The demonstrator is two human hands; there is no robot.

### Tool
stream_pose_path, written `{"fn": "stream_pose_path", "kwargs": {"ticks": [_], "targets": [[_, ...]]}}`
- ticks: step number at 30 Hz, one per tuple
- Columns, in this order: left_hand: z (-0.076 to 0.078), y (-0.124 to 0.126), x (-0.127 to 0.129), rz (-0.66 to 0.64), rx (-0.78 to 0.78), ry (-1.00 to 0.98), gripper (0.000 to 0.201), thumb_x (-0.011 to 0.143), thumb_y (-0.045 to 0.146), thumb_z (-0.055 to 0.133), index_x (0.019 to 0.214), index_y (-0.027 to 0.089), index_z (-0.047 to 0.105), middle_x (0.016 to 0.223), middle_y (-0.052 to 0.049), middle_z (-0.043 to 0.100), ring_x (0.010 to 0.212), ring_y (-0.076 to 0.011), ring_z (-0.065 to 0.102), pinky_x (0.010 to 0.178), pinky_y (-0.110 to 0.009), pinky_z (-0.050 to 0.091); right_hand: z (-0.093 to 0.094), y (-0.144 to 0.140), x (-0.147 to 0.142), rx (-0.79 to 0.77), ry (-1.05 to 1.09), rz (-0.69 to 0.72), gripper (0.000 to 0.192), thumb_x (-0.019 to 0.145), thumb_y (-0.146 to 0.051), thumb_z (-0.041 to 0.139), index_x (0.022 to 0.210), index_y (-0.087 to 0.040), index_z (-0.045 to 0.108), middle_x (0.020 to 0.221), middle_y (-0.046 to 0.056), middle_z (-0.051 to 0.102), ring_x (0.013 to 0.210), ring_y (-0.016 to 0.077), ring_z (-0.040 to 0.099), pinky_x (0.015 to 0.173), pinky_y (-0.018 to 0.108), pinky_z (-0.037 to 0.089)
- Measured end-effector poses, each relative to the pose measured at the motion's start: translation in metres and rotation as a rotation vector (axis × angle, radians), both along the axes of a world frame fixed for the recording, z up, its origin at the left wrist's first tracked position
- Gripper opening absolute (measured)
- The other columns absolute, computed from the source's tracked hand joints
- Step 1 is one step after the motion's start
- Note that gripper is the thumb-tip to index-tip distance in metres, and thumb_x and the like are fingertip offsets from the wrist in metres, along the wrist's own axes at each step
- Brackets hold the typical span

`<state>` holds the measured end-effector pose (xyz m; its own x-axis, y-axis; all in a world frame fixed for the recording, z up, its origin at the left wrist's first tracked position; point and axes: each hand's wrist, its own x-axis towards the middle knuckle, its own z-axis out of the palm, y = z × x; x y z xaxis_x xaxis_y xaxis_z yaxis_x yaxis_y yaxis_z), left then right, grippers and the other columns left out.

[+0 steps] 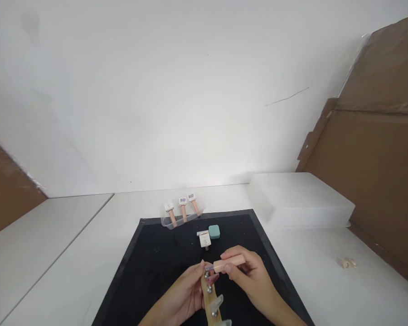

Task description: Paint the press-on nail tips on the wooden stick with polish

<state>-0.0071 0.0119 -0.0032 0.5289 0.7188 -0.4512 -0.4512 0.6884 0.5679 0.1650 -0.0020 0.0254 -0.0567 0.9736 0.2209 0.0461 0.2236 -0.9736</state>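
Note:
My left hand is closed around the upper end of a narrow wooden nail-tip holder with round metal studs. Clear false nail tips stick out from its side, and one tip near the top looks mauve. In my right hand a nail polish brush with a peach handle lies nearly level, pinched between thumb and fingers. The brush end meets the top of the holder by my left fingertips. Beyond my hands, a white square polish bottle lies on the black mat.
A small teal box sits beside the bottle. Behind it, a clear tray holds three bottles with peach caps. At right stand a translucent white box and small beige pieces. A white wall rises behind.

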Motion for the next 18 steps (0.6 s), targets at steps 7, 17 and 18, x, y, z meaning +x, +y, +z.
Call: {"fn": "stream_pose_path", "kwargs": {"ticks": [7,17,18], "targets": [[-0.008,0.002,0.0,0.006,0.013,-0.045,0.024,0.073,0.035,0.067,0.066,0.013,0.062,0.056,0.003,0.057,0.052,-0.0078,0.052,0.056,-0.022,0.039,0.005,0.002,-0.001,0.122,-0.073,-0.046,0.009,0.077,-0.025,0.061,0.072,-0.019,0.068,0.063,0.003,0.064,0.061,0.0184,0.058,0.052,0.026,0.043],[-0.01,0.003,-0.002,0.019,0.004,-0.049,0.023,0.075,0.035,0.065,0.065,0.014,0.062,0.056,0.002,0.055,0.051,-0.008,0.051,0.057,-0.023,0.04,0.007,0.001,0.004,0.186,-0.058,-0.068,0.013,0.08,-0.025,0.059,0.072,-0.02,0.067,0.068,0.003,0.063,0.063,0.0179,0.057,0.055,0.026,0.043],[-0.009,0.004,-0.001,0.02,0.009,-0.051,0.024,0.074,0.035,0.065,0.065,0.014,0.061,0.056,0.002,0.055,0.051,-0.008,0.051,0.057,-0.022,0.04,0.007,0.001,0.005,0.182,-0.069,-0.04,0.009,0.08,-0.024,0.059,0.076,-0.02,0.067,0.069,0.003,0.063,0.064,0.018,0.058,0.057,0.027,0.044]]}}
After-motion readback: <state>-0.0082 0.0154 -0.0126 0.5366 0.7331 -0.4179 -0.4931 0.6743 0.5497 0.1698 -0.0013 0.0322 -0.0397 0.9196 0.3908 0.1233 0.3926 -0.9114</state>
